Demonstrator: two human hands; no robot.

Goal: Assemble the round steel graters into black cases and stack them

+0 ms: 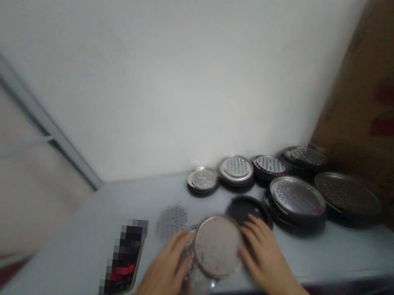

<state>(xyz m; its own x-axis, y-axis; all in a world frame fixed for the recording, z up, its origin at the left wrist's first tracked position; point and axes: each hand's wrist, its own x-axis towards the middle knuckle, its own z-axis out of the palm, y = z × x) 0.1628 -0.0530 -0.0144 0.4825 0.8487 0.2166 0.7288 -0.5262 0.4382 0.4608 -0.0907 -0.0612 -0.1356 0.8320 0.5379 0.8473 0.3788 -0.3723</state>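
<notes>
Pale desk (67,242) under a white wall, six stacks of perforated metal lids (236,169) kept in sorted piles beyond the scuffed round lid (217,246). That lid held up between left hand (164,271) and right hand (266,258), both spread wide on its rim for a steady two-sided grip; one loose dark perforated disc (171,221) lying just left of it, one phone (123,259) farther left.

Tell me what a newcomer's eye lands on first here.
Front and centre, the left hand and right hand flank a scuffed round metal disc on the pale table. Behind them, stacks of perforated round metal discs line the table's far side. Left of the hands lies a pixelated phone.
</notes>
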